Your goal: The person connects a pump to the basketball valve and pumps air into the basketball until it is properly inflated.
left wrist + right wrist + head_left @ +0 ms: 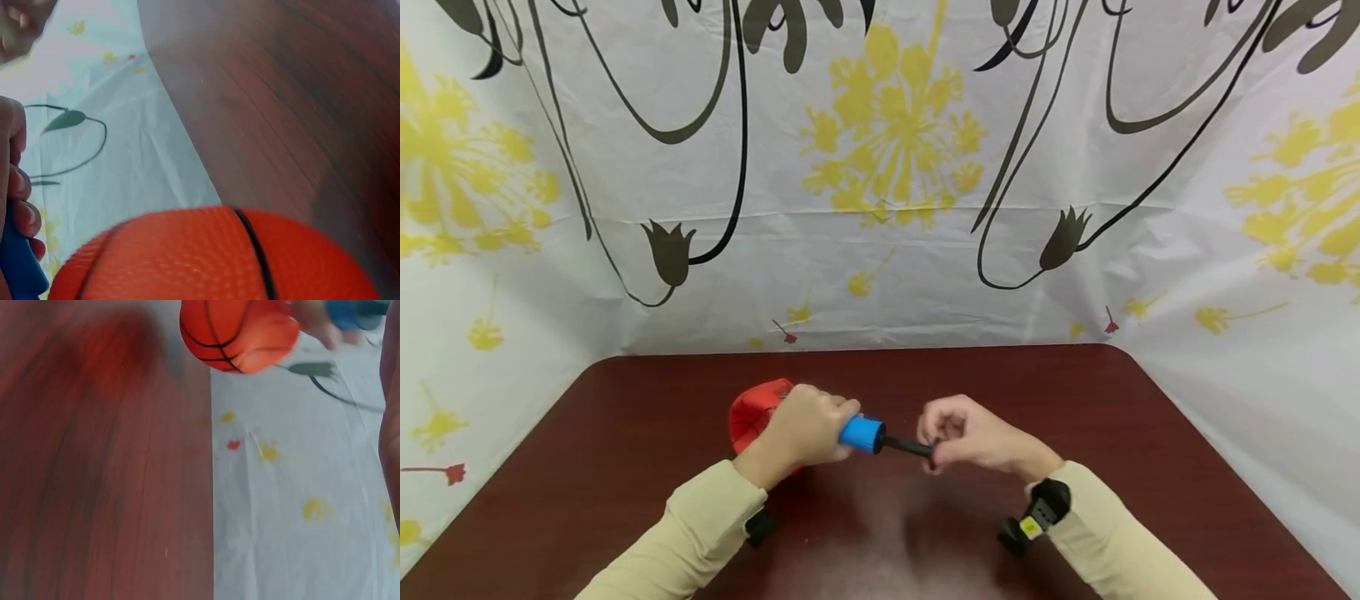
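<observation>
My left hand [808,427] grips the blue barrel [861,434] of a ball pump, its fingers wrapped around it. A black rod [908,446] extends from the barrel's right end, and my right hand [973,435] pinches the far end of it between thumb and fingers. Beyond and left of the left hand is a small orange-red basketball [754,414], partly hidden by that hand. Black seam lines cross the basketball [234,337] in the right wrist view. The joint between pump and ball is hidden behind the left hand.
A dark reddish-brown table [647,433] with rounded far corners lies under the hands. White sheeting [865,275] with yellow and dark plant prints hangs behind and along both sides. A black wrist camera [1036,515] is strapped at the right sleeve.
</observation>
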A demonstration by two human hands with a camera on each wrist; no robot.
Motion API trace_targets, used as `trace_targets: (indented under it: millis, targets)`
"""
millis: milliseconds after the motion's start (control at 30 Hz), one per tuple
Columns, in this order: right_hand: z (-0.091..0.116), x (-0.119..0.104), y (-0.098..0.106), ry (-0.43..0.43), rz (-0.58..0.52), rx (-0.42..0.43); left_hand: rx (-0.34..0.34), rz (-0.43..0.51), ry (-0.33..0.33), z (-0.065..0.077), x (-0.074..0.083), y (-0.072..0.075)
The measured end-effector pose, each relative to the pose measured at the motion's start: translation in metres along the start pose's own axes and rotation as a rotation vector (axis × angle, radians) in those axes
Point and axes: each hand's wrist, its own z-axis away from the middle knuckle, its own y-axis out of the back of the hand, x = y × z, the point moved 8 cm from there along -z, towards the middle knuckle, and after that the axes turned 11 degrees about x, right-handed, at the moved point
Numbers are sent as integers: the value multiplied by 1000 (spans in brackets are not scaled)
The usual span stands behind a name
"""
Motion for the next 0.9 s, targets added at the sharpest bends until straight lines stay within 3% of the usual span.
trace_targets:
  millis: [133,267,433,567,700,833,900]
  targets:
    - [-12,10,-2,-25,72,91,-22,-13,5,-5,5,-2]
    - [-2,7,-4,-50,74,114,-52,0,-16,-3,5,-3]
    - [21,-18,-1,39,-40,22,-35,-22,14,6,-8,2]
    - [32,-25,3,47,-75,-40,-44,-34,25,9,-12,4]
    - [19,-19,2,68,19,-31,-63,-58,-8,-1,-4,5]
    - [-7,-9,-2,79,173,38,-71,-86,-42,-15,3,7]
    - [-15,-5,-3,51,242,75,-83,-81,-39,-15,2,7]
